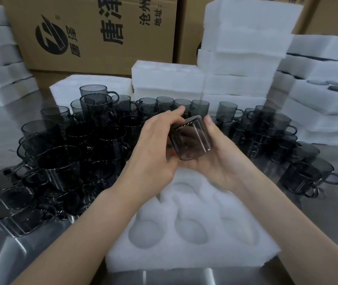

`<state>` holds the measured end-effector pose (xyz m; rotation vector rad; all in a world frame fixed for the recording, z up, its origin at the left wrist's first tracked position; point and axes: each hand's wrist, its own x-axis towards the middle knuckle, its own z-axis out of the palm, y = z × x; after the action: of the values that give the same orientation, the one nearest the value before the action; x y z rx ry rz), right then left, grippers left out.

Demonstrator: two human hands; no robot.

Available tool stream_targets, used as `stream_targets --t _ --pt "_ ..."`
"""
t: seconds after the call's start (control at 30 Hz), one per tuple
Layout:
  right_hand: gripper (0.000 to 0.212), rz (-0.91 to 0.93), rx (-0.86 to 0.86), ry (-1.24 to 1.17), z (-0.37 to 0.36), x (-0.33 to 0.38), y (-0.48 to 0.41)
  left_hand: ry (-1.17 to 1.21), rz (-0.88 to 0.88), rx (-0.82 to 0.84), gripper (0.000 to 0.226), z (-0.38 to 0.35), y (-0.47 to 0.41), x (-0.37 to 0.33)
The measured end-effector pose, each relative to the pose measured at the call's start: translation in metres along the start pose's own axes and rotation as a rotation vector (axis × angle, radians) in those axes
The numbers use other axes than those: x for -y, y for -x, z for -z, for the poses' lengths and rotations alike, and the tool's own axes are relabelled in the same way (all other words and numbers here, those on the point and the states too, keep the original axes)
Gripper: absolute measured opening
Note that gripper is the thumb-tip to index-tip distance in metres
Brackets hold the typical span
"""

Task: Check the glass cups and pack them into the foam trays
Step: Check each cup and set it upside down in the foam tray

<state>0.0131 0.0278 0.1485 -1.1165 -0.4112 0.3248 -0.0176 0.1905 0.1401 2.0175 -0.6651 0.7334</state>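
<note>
We hold a smoky grey glass cup [191, 138] tipped on its side, its wall see-through and dark-tinted, one end tilted up toward 11 o'clock. Our left hand [153, 155] grips it from 9 o'clock, fingers curled over the upper end. Our right hand [221, 163] cradles it from 4 o'clock, palm beneath and thumb against the far wall. The cup hangs above the 12 o'clock edge of the white foam tray [205, 258]. Other grey cups [71, 161] crowd the steel table [328, 223] at the tray's 10 o'clock.
</note>
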Motion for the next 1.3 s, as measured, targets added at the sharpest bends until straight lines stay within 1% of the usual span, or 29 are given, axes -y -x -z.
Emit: stream_targets --t 0.1,0.2,0.33,0.43,0.53,0.63,0.73,0.77,0.8,0.83,0.93,1.0,1.07,1.13,1.2,1.3 --pt "0.040 0.096 -0.052 0.037 0.001 0.001 0.003 -0.056 -0.032 0.020 0.065 0.000 0.000 0.000" --pt "0.038 0.168 -0.117 0.025 -0.001 0.001 0.003 -0.100 -0.028 0.036 0.071 -0.001 0.000 -0.003" --pt "0.025 0.195 -0.151 -0.018 -0.004 0.001 0.002 0.009 0.024 0.043 0.073 -0.001 -0.001 -0.006" --pt "0.023 0.229 -0.215 -0.027 -0.003 0.002 0.001 0.082 0.024 0.105 0.074 0.002 -0.001 -0.009" --pt "0.028 0.257 -0.228 -0.023 -0.001 0.003 0.002 0.116 0.020 0.159 0.073 0.004 -0.001 -0.010" --pt "0.031 0.285 -0.267 0.002 -0.003 0.003 0.003 0.217 0.112 0.211 0.081 0.003 -0.002 -0.011" --pt "0.025 0.315 -0.317 0.030 -0.006 0.004 0.003 0.384 0.319 0.222 0.103 -0.001 -0.002 -0.009" --pt "0.024 0.321 -0.331 0.035 -0.006 0.004 0.004 0.450 0.370 0.222 0.107 -0.002 -0.002 -0.008" --pt "0.022 0.325 -0.347 0.040 -0.007 0.005 0.004 0.510 0.405 0.224 0.104 -0.003 -0.002 -0.007" --pt "0.021 0.332 -0.366 0.053 -0.006 0.005 0.004 0.555 0.418 0.234 0.095 -0.004 -0.003 -0.006" --pt "0.021 0.354 -0.403 0.140 -0.006 0.003 0.004 0.608 0.395 0.234 0.057 -0.003 -0.006 -0.005" --pt "0.024 0.358 -0.408 0.188 -0.007 0.002 0.003 0.627 0.395 0.189 0.049 -0.003 -0.006 -0.003" --pt "0.028 0.349 -0.412 0.223 -0.006 0.003 0.003 0.604 0.378 0.147 0.052 -0.003 -0.006 -0.002" --pt "0.026 0.347 -0.388 0.287 -0.004 0.003 0.004 0.541 0.336 0.104 0.056 -0.003 -0.006 -0.002" --pt "0.019 0.355 -0.303 0.369 -0.003 0.003 0.004 0.498 0.302 0.048 0.061 -0.001 -0.006 -0.001" --pt "0.032 0.350 -0.155 0.446 -0.005 0.000 0.006 0.441 0.281 -0.037 0.064 0.001 -0.006 -0.003"
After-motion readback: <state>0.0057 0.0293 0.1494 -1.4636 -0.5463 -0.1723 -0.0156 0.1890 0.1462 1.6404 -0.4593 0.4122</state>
